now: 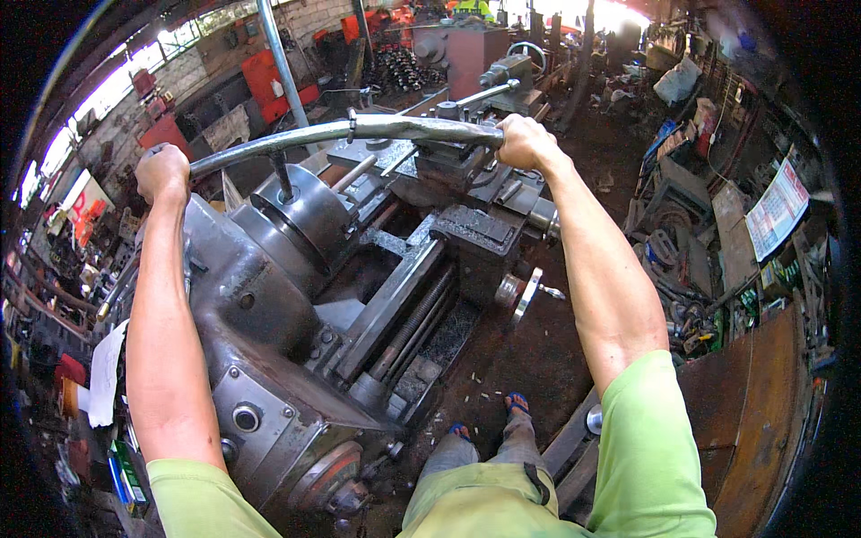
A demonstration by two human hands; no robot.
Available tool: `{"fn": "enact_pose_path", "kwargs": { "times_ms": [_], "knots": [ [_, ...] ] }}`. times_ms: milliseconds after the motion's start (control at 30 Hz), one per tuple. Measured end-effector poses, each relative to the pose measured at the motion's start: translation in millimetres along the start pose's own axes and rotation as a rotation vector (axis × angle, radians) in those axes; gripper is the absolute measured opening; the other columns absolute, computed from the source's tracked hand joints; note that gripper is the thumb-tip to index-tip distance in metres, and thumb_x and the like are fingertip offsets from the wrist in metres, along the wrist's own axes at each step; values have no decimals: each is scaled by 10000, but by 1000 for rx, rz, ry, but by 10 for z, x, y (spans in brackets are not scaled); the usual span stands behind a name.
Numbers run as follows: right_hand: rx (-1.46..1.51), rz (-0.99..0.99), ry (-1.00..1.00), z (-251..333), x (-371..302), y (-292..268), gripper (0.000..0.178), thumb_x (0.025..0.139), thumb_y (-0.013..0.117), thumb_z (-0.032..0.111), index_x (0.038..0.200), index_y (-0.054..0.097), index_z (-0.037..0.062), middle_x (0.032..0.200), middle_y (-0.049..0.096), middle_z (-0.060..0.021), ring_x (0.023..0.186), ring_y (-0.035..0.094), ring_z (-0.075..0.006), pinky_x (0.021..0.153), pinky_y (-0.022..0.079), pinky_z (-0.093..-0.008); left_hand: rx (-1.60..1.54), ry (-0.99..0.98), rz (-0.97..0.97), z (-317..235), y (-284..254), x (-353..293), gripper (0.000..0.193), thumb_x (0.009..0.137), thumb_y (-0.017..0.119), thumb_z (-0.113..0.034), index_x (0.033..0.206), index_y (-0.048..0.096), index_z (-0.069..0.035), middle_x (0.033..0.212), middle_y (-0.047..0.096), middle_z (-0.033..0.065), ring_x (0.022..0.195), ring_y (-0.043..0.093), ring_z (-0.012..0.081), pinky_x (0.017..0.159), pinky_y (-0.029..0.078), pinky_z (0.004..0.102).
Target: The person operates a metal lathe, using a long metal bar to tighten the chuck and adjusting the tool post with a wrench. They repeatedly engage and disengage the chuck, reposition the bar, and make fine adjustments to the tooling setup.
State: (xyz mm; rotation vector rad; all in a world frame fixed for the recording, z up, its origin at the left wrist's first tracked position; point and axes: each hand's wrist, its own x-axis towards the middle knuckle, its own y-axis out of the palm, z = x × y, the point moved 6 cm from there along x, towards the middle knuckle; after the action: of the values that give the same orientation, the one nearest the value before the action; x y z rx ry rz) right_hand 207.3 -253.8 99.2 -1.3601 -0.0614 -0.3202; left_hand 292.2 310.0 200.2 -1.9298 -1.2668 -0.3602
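A long, slightly bent grey metal bar [408, 127] spans the space above the lathe. My left hand [163, 174] is closed round its left end, and my right hand [527, 143] grips its right end. Under the bar, a dark chuck key [282, 177] stands upright in the side of the round lathe chuck [312, 213]; its top meets the bar. A thin dark ring with a knob sits round the bar at mid-length. Both arms are stretched forward over the lathe headstock [247, 278].
The tool post [446, 166] and carriage handwheel [529, 296] lie right of the chuck. Metal chips cover the tray [448, 336] below the bed. A slanted blue-grey pole [282, 63] rises behind. Cluttered shelving with a printed sheet [777, 212] lines the right side.
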Motion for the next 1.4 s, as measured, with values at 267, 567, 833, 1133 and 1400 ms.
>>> {"fn": "enact_pose_path", "kwargs": {
  "times_ms": [267,567,833,1133,1400],
  "knots": [
    [38,-91,-31,-92,-312,121,340,754,671,162,1091,713,143,1102,709,-188,1067,665,-392,914,534,-504,227,145,27,-100,159,160,389,861,505,-311,1010,766,-65,1106,714,210,1068,677,397,913,519,477],
    [140,-57,-234,-205,476,300,222,757,679,169,973,723,140,980,723,-167,973,690,-381,842,548,-505,-267,-218,-140,283,-222,-359,379,778,627,-318,914,735,19,861,718,153,870,698,319,830,525,444],
    [354,-141,-359,-922,1025,561,231,747,698,166,976,718,138,965,715,-139,953,671,-365,817,538,-479,-963,-590,-7,-314,535,-1701,220,846,659,-251,894,638,-37,829,636,81,703,612,202,651,500,361],
    [742,19,-257,-1345,1153,660,228,714,774,168,923,720,96,823,710,-180,824,688,-400,730,526,-449,-930,-692,-46,-542,274,-2616,208,809,659,-227,895,602,-46,744,543,33,610,553,170,498,404,327],
    [703,-40,-243,-1497,1205,580,209,731,751,153,928,718,92,827,711,-164,796,698,-359,719,524,-437,-1189,-978,-116,-454,101,-4596,104,892,574,-132,992,556,-112,687,491,15,594,510,172,590,481,399]
  ]
}}
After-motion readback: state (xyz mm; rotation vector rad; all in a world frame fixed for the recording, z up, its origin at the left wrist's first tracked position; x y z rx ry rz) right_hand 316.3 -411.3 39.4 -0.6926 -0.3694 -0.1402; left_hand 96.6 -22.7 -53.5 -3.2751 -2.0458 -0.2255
